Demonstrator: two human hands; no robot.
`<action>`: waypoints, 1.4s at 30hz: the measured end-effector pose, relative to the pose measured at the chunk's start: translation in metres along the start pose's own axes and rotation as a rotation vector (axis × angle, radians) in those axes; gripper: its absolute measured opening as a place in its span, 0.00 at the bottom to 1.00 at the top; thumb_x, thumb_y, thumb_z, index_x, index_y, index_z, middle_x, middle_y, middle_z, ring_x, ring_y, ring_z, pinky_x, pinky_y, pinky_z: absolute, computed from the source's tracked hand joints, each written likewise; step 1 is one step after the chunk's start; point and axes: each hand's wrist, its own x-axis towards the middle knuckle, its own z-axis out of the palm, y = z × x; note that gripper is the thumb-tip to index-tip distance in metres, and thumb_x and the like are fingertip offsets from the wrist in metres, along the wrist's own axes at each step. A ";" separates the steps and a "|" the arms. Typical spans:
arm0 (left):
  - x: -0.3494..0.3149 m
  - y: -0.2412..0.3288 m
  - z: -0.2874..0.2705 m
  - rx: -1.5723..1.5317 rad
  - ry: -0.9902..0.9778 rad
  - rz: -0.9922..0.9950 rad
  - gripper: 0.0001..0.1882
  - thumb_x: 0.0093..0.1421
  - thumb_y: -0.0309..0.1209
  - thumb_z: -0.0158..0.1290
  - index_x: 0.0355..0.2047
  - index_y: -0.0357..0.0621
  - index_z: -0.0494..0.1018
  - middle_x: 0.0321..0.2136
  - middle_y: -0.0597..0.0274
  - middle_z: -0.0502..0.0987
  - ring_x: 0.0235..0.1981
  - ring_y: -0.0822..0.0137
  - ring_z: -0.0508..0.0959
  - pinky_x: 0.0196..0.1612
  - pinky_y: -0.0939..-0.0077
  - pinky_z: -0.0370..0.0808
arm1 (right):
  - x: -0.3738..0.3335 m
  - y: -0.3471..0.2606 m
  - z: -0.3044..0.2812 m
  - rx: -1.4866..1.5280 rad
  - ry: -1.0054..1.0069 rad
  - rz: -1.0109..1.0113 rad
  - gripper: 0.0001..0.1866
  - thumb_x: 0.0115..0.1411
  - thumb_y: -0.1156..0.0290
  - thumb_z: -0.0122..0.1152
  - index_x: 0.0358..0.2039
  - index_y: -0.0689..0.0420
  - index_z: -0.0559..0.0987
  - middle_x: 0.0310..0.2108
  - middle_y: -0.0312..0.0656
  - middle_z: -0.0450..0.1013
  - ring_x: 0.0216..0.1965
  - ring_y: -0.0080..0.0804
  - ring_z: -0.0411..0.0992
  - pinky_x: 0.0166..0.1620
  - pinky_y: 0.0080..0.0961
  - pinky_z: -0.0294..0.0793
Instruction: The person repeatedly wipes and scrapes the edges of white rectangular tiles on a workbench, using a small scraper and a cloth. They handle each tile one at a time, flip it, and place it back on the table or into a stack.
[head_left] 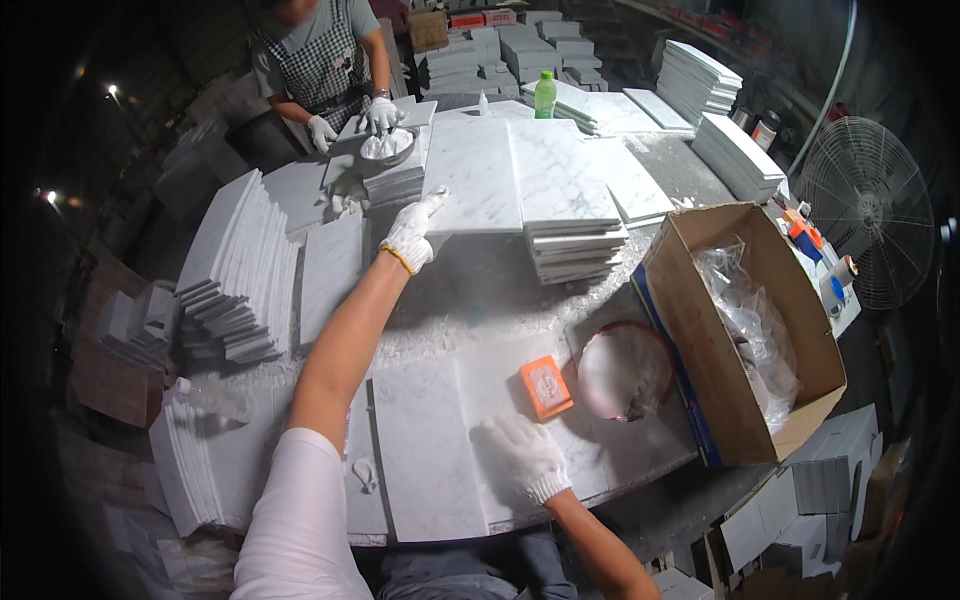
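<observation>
— Where's the left hand (412, 236)?
— Reaching out, gloved fingers pinching the near edge of a marble tile (475, 175) — on a stack, I think.
— The right hand (524, 455)?
— Flat, fingers spread, on a tile at the table edge (480, 430), beside an orange block (546, 386).
</observation>
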 end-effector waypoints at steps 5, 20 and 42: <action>-0.004 0.005 0.005 -0.110 -0.081 -0.079 0.23 0.66 0.42 0.63 0.59 0.52 0.79 0.60 0.67 0.77 0.59 0.66 0.72 0.61 0.52 0.70 | 0.000 0.001 -0.001 0.011 0.027 -0.018 0.13 0.61 0.72 0.54 0.47 0.50 0.74 0.42 0.39 0.73 0.48 0.43 0.73 0.51 0.41 0.72; -0.013 0.013 0.043 -0.066 -0.134 -0.036 0.16 0.71 0.35 0.56 0.57 0.50 0.78 0.51 0.68 0.81 0.45 0.67 0.81 0.45 0.66 0.82 | -0.008 0.015 0.010 -0.016 0.025 -0.022 0.17 0.62 0.70 0.55 0.52 0.52 0.74 0.49 0.42 0.74 0.53 0.44 0.73 0.54 0.41 0.71; 0.069 -0.023 0.159 0.529 0.204 0.187 0.19 0.64 0.46 0.56 0.43 0.42 0.78 0.36 0.54 0.82 0.35 0.55 0.83 0.39 0.58 0.82 | -0.015 0.026 0.016 0.017 -0.025 -0.010 0.22 0.61 0.71 0.56 0.57 0.56 0.74 0.50 0.42 0.74 0.51 0.44 0.72 0.53 0.41 0.71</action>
